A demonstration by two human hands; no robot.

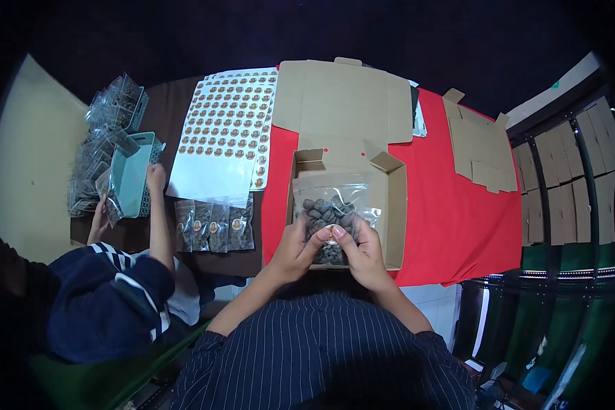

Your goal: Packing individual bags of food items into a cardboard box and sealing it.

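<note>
Centrally held the bag (326,208) by its sides, pinched in left hand (298,246) and right hand (366,249), over the open box (398,198) on the desk (458,249). Set both thumbs (346,240) at the round sticker (331,239), presumably to press it flat. Had sticker sheets (219,124) left of the box, likely for easy reach.

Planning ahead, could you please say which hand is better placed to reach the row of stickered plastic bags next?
Likely the left hand: nearer that row than the right hand; both hold another clear plastic bag.
</note>
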